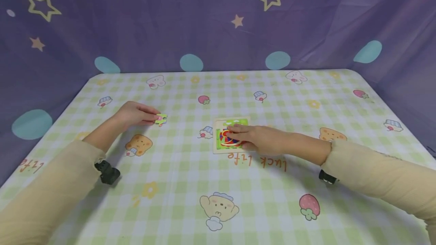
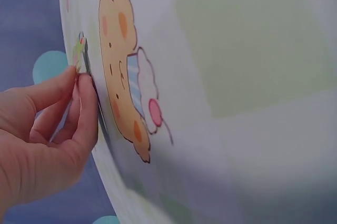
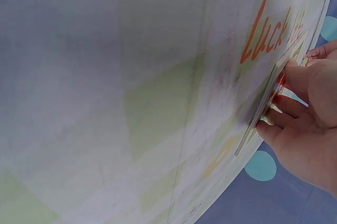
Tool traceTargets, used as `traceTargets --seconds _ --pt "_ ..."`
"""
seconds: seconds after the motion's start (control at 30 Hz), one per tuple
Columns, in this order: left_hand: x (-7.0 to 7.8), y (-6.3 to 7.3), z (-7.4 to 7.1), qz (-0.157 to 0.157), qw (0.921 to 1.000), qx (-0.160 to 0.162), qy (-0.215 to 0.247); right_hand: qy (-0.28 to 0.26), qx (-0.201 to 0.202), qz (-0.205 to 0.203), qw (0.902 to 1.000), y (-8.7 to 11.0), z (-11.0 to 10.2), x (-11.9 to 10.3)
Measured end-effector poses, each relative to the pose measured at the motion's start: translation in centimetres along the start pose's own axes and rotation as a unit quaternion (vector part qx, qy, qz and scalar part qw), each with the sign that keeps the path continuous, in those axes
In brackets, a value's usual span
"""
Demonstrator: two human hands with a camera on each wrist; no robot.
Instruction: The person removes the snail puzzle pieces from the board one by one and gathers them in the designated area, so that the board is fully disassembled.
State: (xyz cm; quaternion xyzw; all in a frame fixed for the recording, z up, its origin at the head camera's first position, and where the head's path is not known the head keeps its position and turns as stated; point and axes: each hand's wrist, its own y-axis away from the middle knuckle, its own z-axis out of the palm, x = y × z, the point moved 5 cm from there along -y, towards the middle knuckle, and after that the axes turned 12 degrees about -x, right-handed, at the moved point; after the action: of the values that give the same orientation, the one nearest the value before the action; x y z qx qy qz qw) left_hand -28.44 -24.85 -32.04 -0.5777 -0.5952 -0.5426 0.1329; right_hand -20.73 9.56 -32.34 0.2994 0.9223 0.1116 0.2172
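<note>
My left hand (image 1: pixel 136 114) pinches a small green jigsaw puzzle piece (image 1: pixel 161 119) between thumb and fingertips, close over the tablecloth on the left side. In the left wrist view the piece (image 2: pixel 80 54) shows nearly edge-on beyond the fingertips. A square puzzle board (image 1: pixel 219 151) with a pale wooden frame lies flat near the middle. Its picture has a green ground and a red, blue and yellow figure. Across the board's right part rests my right hand (image 1: pixel 263 139), with extended fingers touching the picture and covering some of it. The board (image 3: pixel 271 87) appears edge-on beneath these fingers in the right wrist view.
A green-and-white checked tablecloth (image 1: pixel 184 207) printed with bears, cupcakes and strawberries covers the table. Behind it hangs a purple curtain (image 1: pixel 153 22) with stars and teal spots. Black devices sit at the left cuff (image 1: pixel 108 172) and right cuff (image 1: pixel 327 177).
</note>
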Motion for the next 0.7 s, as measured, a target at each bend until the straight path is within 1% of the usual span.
traceTargets --seconds 0.13,0.2,0.27,0.37,0.43,0.47,0.6,0.7 --pt "0.13 0.14 0.06 -0.005 0.9998 0.017 -0.010 0.001 0.002 0.001 1.0000 -0.02 0.05 0.02" --pt "0.25 0.24 0.12 -0.004 0.9993 0.026 -0.024 0.001 0.003 0.002 1.0000 -0.04 0.03 0.01" --pt "0.36 0.34 0.16 -0.006 0.9977 0.041 -0.054 0.002 0.004 0.003 1.0000 -0.03 0.00 -0.01" --pt "0.43 0.49 0.18 -0.010 0.9917 0.066 -0.110 0.002 0.003 0.003 1.0000 -0.04 -0.05 -0.01" --pt "0.44 0.49 0.20 -0.015 0.9885 0.077 -0.130 0.000 0.003 0.001 1.0000 -0.06 -0.07 -0.01" --pt "0.40 0.47 0.19 -0.016 0.9876 0.079 -0.134 0.000 0.003 0.000 1.0000 -0.08 -0.06 0.00" --pt "0.25 0.28 0.17 -0.013 0.9900 0.073 -0.120 -0.003 0.001 0.000 1.0000 -0.08 -0.07 0.00" --pt "0.15 0.28 0.11 -0.015 0.9898 0.072 -0.122 -0.004 -0.002 0.001 1.0000 -0.06 -0.08 0.02"
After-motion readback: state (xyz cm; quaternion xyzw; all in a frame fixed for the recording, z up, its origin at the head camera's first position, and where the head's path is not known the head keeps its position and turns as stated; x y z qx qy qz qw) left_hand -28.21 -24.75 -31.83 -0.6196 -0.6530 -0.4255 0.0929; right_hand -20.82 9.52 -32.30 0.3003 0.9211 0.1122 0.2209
